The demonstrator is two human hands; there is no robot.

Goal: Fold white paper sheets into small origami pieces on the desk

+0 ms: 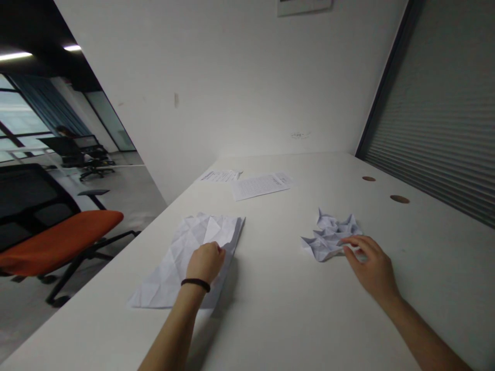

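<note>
My left hand (207, 262) wears a dark band at the wrist and is closed at the right side of a large creased sheet of paper (170, 273). The sheet's right edge stands a little off the table and throws a shadow; my fingertips are hidden behind the hand. To the right lies a smaller piece of folded paper (328, 239) with several raised points. At its right edge, the thumb and fingertips of my right hand (371, 263) come together in a pinch on the paper.
Two printed sheets lie farther back on the white table (270, 288): one at the left (220, 176), one in the middle (263, 186). Two round holes (399, 199) sit near the blinds (436, 154). An orange office chair (62, 234) stands left of the table; a person sits far behind.
</note>
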